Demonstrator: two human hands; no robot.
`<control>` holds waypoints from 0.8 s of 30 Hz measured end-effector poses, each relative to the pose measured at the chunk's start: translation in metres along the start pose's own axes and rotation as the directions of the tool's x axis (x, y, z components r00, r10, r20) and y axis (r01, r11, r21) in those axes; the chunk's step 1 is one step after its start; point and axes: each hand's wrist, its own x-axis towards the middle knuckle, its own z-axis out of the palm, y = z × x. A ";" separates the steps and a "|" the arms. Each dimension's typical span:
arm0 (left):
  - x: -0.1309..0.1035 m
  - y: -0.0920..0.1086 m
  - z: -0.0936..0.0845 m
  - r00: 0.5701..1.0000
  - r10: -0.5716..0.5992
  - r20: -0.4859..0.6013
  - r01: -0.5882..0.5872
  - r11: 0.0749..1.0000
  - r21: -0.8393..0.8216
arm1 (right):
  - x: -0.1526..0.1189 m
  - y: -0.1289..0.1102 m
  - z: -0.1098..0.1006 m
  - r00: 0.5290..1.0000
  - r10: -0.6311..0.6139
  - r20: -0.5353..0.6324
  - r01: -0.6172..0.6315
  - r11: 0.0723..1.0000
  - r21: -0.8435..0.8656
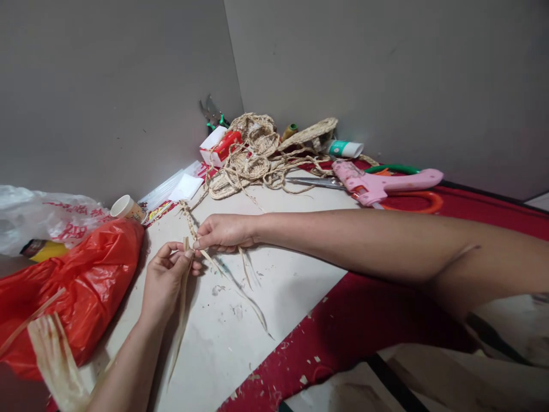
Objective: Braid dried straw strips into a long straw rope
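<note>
My left hand (171,266) pinches a pale straw strand (180,320) that hangs down from its fingers toward the front of the board. Right beside it, my right hand (223,233) is closed on the end of a straw braid (189,220). Loose strand ends trail from the braid below my right hand, and one long strand (246,294) curves across the board. Beyond the hands, the braid runs back to a heap of braided straw cord (253,166) with coiled, flat woven pieces in it.
A pink glue gun (386,180) lies over orange-handled scissors (412,201) at right. Green-handled pliers (212,114) lean at the grey wall. A red plastic bag (98,286), paper cup (127,208) and wide straw strips (55,355) are at left. Red cloth (326,343) borders the pale board (257,366).
</note>
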 end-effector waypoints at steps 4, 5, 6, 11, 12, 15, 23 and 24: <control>-0.005 0.002 0.003 0.998 0.053 -0.044 -0.051 0.997 0.052 | -0.001 -0.001 0.000 1.000 0.003 0.027 -0.004 0.999 0.041; -0.006 0.002 0.005 0.996 0.060 -0.061 -0.055 0.996 0.073 | -0.002 -0.001 0.000 0.999 -0.003 0.032 0.001 0.999 0.051; -0.007 0.002 0.006 0.995 0.063 -0.076 -0.056 0.994 0.097 | -0.001 0.000 0.000 0.999 -0.007 0.033 0.006 0.998 0.058; -0.010 0.000 0.005 0.987 0.141 -0.080 -0.119 0.964 0.237 | 0.001 0.003 0.001 1.000 -0.027 0.014 0.027 0.998 0.055; -0.010 -0.001 0.004 0.981 0.179 -0.076 -0.149 0.943 0.297 | 0.001 0.004 0.001 1.000 -0.028 0.009 0.028 0.998 0.049; -0.012 -0.004 0.002 0.950 0.306 -0.063 -0.233 0.830 0.507 | 0.002 0.005 0.003 1.000 -0.014 -0.009 0.014 1.000 0.020; -0.003 0.006 0.005 0.987 -0.143 0.075 0.147 0.988 -0.051 | 0.001 0.003 0.002 0.999 -0.039 0.006 0.040 0.999 -0.021; -0.001 0.008 0.005 0.975 -0.182 0.129 0.195 0.976 -0.099 | 0.001 0.003 0.002 0.999 -0.046 0.010 0.046 0.999 -0.027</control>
